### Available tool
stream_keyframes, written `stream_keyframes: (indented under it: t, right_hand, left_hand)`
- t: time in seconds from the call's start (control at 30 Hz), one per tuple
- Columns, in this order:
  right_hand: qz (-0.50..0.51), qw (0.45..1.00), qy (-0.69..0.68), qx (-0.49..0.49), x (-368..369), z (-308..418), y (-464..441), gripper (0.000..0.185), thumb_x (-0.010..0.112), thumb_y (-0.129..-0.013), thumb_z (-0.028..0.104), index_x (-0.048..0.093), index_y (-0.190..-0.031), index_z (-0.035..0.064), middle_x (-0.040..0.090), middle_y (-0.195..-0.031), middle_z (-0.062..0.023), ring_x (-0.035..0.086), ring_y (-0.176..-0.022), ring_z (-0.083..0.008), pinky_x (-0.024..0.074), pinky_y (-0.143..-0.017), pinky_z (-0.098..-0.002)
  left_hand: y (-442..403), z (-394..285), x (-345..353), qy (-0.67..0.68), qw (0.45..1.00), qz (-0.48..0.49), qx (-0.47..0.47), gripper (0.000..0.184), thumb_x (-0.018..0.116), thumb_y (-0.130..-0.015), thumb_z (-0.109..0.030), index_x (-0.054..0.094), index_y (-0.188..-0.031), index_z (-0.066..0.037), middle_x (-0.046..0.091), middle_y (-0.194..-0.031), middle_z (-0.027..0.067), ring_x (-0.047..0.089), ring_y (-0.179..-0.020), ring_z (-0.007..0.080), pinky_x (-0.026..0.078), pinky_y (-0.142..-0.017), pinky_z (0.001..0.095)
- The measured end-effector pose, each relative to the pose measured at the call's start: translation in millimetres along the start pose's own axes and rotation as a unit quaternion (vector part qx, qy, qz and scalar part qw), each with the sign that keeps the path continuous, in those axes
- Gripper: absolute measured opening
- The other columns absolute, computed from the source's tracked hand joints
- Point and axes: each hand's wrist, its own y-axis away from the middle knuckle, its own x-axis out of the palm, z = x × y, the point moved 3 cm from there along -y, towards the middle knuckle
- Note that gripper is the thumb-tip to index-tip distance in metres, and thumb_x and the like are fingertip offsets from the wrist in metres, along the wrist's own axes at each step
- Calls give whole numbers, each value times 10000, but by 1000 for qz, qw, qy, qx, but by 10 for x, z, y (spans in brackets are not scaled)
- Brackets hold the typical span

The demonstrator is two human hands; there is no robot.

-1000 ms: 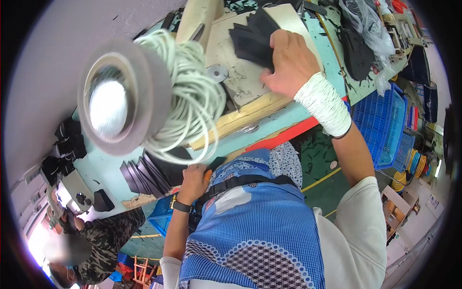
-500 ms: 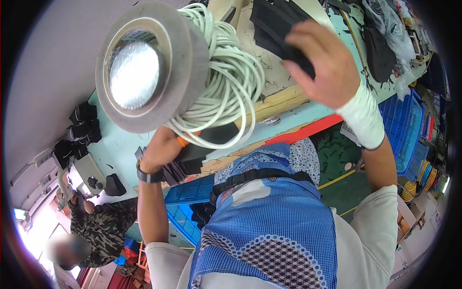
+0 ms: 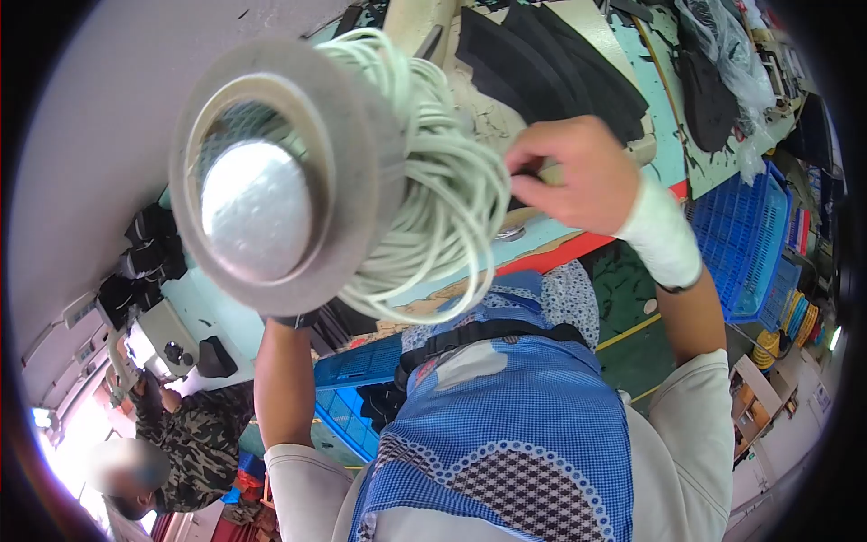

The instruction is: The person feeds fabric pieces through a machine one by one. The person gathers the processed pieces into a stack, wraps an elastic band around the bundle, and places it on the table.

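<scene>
My right hand is closed, thumb and fingers pinched on a small black piece beside the coil of pale cord. Above it, dark flat pieces lie fanned out on a pale board. A round metal lamp-like object with the cord hanging beside it fills the upper left and hides my left hand; only that wrist and forearm show below it. Near the left wrist, a stack of dark strips rests at the table edge.
Blue plastic baskets stand at the right, another blue basket below the table edge. At the far left a person in camouflage is beside a machine. A clear plastic bag and black pieces lie upper right.
My right hand has moved off the dark pieces, down and left, and its fingers have closed. My left hand has passed out of sight behind the round metal object.
</scene>
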Motion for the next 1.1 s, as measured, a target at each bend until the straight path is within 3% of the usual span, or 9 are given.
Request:
stream_keyframes:
  t: [0.03, 0.2, 0.4, 0.5, 0.63, 0.8, 0.93, 1.0, 1.1]
  right_hand:
    - [-56, 996, 59, -45, -204, 107, 109, 109, 714, -760, 102, 690, -835, 26, 676, -788, -134, 669, -714, -299, 524, -650, -348]
    - [-245, 906, 281, -198, -521, 395, 298, 91, 736, -754, 50, 658, -779, 10, 617, -713, -104, 612, -708, -283, 497, -659, -385]
    - [-335, 879, 338, 11, -572, -89, 201, 524, 810, -699, 422, 673, -968, -6, 661, -959, -184, 616, -941, -351, 503, -821, -395]
    - [-197, 872, 395, 213, -447, -290, -234, 1249, 717, -594, 778, 368, -1371, -136, 507, -1261, -345, 445, -1242, -447, 365, -1073, -442]
    - [-200, 823, 502, 173, -250, -259, -349, 1135, 757, -599, 716, 456, -1298, -126, 560, -1172, -305, 479, -1215, -433, 416, -1035, -426]
    - [-59, 901, 301, 308, -400, -269, -348, 593, 808, -628, 385, 574, -911, -81, 608, -1034, -271, 607, -1006, -390, 501, -897, -405]
    - [-143, 915, 302, 229, -298, -245, -211, 569, 788, -629, 286, 524, -995, -61, 638, -944, -273, 634, -945, -401, 510, -863, -434]
    - [-125, 959, 147, 206, -331, -199, -2, 607, 775, -652, 265, 494, -1070, -75, 638, -956, -312, 644, -965, -415, 525, -847, -446]
    - [-105, 964, -209, 123, -166, -96, 666, 745, 848, -630, 353, 526, -1165, -54, 642, -1089, -202, 636, -1011, -290, 484, -935, -372]
  left_hand:
    - [-90, 248, 103, 136, 989, -23, 48, 258, 564, -955, -270, 643, -843, -51, 585, -578, 14, 510, -432, 90, 376, -395, 242]
    - [193, 417, 376, 300, 933, 68, 187, 156, 679, -892, -114, 640, -811, 13, 607, -616, 40, 548, -449, 74, 411, -389, 200]
    - [465, 455, 796, 409, 893, 120, 145, 214, 731, -870, -156, 680, -980, 20, 635, -699, 21, 563, -549, 55, 435, -454, 191]
    - [438, 429, 1002, 447, 866, 137, 179, 226, 730, -864, -123, 676, -1011, 40, 653, -734, 29, 576, -568, 48, 456, -472, 183]
    - [512, 320, 1112, 429, 857, 129, 256, 235, 705, -860, -61, 651, -1041, 79, 646, -744, 54, 596, -575, 64, 488, -481, 185]
    - [468, 252, 1215, 448, 849, 95, 263, 229, 705, -866, -71, 655, -1040, 70, 647, -754, 49, 592, -583, 63, 485, -484, 192]
    - [468, -128, 1220, 462, 846, 33, 266, 213, 701, -879, -98, 664, -1026, 52, 649, -775, 45, 589, -621, 62, 490, -513, 214]
    - [422, -349, 1246, 441, 849, 32, 290, 343, 681, -900, -161, 604, -1163, 46, 652, -958, 86, 609, -805, 94, 525, -649, 254]
    - [484, -864, 1149, 573, 720, -92, 382, 689, 631, -924, -293, 303, -1443, 20, 488, -1344, 139, 476, -1230, 192, 436, -996, 351]
